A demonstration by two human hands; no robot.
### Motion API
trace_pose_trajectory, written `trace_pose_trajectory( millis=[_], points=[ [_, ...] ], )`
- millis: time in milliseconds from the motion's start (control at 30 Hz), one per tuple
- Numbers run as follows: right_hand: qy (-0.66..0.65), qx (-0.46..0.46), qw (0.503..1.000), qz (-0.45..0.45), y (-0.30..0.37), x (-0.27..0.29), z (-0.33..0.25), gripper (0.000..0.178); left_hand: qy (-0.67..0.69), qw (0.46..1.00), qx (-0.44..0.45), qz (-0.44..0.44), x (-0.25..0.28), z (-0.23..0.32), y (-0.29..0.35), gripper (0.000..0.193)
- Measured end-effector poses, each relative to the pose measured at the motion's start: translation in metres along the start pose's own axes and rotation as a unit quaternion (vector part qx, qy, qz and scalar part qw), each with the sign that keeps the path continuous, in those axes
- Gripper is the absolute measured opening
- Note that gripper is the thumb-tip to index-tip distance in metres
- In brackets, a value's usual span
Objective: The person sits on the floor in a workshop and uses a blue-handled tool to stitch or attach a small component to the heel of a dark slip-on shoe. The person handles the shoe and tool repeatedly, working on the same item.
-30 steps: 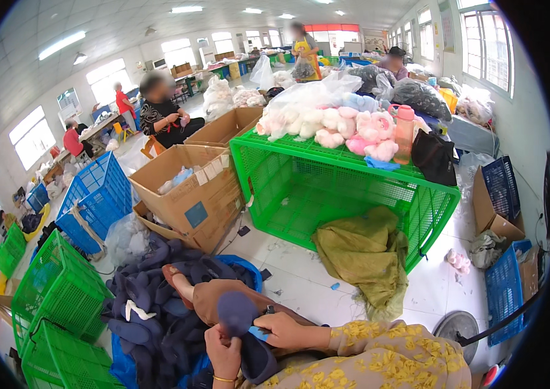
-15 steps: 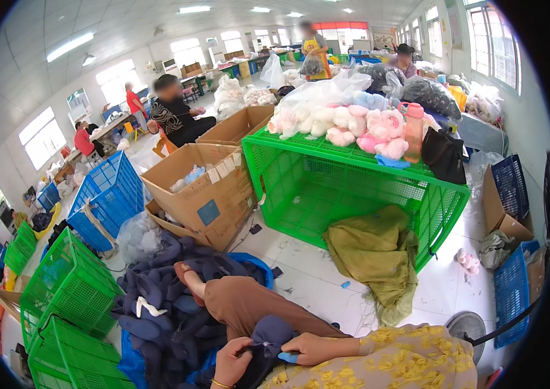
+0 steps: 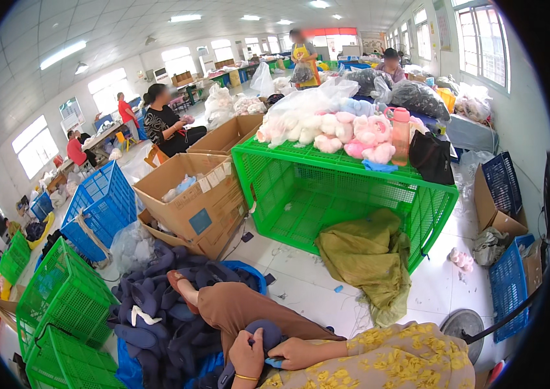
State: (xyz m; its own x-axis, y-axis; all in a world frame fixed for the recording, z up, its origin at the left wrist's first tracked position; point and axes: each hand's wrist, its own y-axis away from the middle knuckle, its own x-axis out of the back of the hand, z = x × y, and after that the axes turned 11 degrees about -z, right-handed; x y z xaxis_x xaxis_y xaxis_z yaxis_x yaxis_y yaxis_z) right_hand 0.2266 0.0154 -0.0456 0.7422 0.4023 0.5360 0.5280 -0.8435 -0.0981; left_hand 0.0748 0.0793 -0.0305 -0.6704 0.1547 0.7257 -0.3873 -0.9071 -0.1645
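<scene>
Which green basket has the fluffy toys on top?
The big green basket in the middle, beside the cardboard boxes: pink and white fluffy toys sit on it. The green baskets at the left have none on top.

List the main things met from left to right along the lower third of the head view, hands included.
Lower green crate, pile of navy stuffed pieces, left hand, right hand, round dark base, blue crate.

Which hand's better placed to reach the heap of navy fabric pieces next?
Left, probably: the left hand is nearer the heap of navy fabric pieces, though it holds a rounded navy fabric piece. The right hand is farther across, beside that piece.
</scene>
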Motion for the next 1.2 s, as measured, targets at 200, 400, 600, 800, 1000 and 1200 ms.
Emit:
trace_pose_trajectory(
  millis=[200, 400, 600, 800, 1000, 1200],
  points=[
    [0.04, -0.018, 0.999, -0.016, -0.002, -0.002, -0.001, 0.013, -0.041, 0.997, -0.022, 0.06, -0.013, -0.022, 0.007, 0.037],
    [0.039, 0.038, 0.998, -0.022, 0.01, -0.002, 0.011, 0.01, 0.047, 0.992, 0.012, 0.113, -0.017, -0.023, 0.011, 0.035],
    [0.031, 0.031, 0.998, -0.034, 0.007, -0.007, 0.018, 0.011, 0.094, 0.991, 0.016, 0.098, -0.003, -0.016, 0.007, 0.028],
    [-0.004, 0.015, 1.0, -0.011, 0.005, -0.01, 0.022, 0.014, 0.003, 0.984, -0.156, 0.089, 0.01, 0.023, -0.005, 0.021],
    [-0.041, -0.02, 0.998, -0.042, 0.006, -0.005, 0.022, 0.014, -0.032, 0.982, -0.178, 0.057, -0.003, 0.002, -0.004, 0.021],
    [-0.16, -0.035, 0.986, -0.022, 0.012, 0.005, 0.016, 0.013, 0.008, 0.979, -0.195, -0.055, 0.033, 0.002, 0.013, 0.01]
  ],
)
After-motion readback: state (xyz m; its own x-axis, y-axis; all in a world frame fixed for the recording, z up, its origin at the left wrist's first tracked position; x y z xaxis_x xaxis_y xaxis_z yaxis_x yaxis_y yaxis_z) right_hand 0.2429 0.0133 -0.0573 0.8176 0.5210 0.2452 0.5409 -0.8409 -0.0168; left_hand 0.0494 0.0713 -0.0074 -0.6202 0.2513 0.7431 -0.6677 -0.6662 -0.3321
